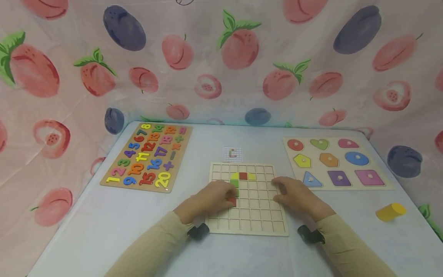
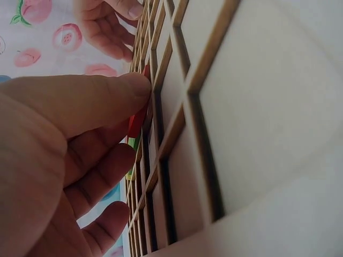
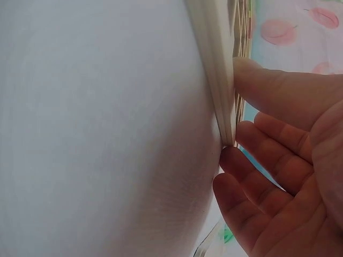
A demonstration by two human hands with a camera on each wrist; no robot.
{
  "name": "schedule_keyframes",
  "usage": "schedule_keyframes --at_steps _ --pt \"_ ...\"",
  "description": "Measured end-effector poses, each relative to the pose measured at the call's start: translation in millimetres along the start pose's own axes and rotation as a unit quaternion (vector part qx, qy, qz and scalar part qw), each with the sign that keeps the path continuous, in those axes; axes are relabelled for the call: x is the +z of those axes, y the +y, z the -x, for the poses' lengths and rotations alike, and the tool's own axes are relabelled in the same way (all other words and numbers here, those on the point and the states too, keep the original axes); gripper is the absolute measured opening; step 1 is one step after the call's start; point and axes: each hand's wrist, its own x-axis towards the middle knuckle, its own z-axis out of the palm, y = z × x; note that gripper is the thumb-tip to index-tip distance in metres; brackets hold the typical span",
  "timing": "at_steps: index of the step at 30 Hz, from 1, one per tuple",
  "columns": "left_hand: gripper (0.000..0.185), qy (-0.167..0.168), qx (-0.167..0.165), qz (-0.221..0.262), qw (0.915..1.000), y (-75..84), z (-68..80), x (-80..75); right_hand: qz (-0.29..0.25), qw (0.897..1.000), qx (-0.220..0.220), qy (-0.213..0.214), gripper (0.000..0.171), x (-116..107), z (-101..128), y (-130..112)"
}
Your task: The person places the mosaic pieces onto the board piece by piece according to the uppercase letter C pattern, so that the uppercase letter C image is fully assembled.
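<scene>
A wooden grid board [image 1: 257, 215] lies in front of me on the table. Yellow, dark red and green tiles [image 1: 243, 176] sit in its upper cells. My left hand [image 1: 230, 198] pinches a red tile [image 1: 232, 202] over the board's left part. In the left wrist view the thumb [image 2: 107, 99] presses the red tile [image 2: 136, 120] against the grid [image 2: 257, 107]. My right hand [image 1: 278, 192] rests on the board's right side with relaxed fingers. In the right wrist view its thumb [image 3: 278, 85] lies on the board's edge [image 3: 217, 64] and its fingers touch the rim.
A number puzzle [image 1: 147, 156] lies at the back left and a shape puzzle [image 1: 333, 161] at the back right. A small pattern card [image 1: 232, 154] sits just behind the grid board. A yellow cylinder [image 1: 390, 211] lies at the right. Fruit-print cloth [image 1: 221, 57] surrounds the table.
</scene>
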Motion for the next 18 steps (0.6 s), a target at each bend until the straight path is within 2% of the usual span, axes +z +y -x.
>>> schedule_keyframes --at_steps 12,18 --pt "0.021 -0.007 0.018 -0.006 0.9998 3.5 -0.3 -2.6 0.0 1.0 -0.002 -0.002 0.053 -1.4 0.3 -1.1" --pt "0.021 -0.007 0.023 0.008 0.9997 4.5 0.2 -2.7 0.001 1.0 -0.006 0.0 0.053 -0.8 0.7 -0.9"
